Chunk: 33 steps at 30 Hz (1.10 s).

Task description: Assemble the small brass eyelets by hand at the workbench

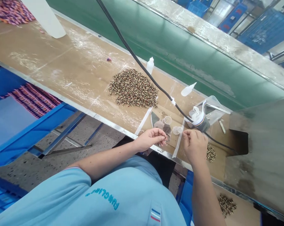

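Near the bench's front edge, my left hand [153, 138] is closed in a pinch on something too small to make out, beside grey and brown cloth pieces [159, 125]. My right hand [195, 145] is also pinched, by a small round clear dish [177, 130]; what its fingertips hold is hidden. A ring-like clear lid [167, 120] lies on the cloth pieces. Behind and to the left spreads a large pile of small brass-coloured parts [133, 88]. A smaller pile [211, 153] lies right of my right hand.
A black cable [132, 51] hangs across the bench [54, 62]. White bottles [150, 65] [188, 89] are near the back edge. A dark container with white contents [199, 118] stands right of centre. A metal box [262, 150] borders the right; a blue tray [26, 131] sits lower left.
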{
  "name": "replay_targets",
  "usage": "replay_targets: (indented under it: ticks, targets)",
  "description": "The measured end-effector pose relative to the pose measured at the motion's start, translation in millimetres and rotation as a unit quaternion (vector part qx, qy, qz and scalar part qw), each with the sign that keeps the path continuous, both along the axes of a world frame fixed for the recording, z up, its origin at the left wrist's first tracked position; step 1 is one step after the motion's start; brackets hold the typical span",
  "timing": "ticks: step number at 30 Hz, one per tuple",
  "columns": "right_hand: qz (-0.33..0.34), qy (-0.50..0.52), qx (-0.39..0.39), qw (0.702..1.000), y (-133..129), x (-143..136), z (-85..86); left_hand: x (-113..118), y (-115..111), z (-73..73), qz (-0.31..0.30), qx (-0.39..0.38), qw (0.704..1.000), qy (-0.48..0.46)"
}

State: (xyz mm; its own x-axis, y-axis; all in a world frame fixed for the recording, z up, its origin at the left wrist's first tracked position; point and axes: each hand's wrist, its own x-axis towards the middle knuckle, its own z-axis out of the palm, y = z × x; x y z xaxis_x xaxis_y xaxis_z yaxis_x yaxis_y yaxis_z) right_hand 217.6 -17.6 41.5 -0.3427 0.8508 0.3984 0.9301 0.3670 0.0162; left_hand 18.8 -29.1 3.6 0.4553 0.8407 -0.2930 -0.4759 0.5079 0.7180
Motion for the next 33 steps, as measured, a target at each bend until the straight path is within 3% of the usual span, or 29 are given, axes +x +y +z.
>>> replay_targets:
  ticks: [21,33]
  targets:
    - [0.060,-0.136,0.037,0.988,12,-7,14.9,0,1,0.3,-0.003,0.002,1.000,0.010]
    - [0.071,-0.160,-0.005,0.985,12,-8,19.0,0,0,-0.2,0.002,0.003,1.000,0.010]
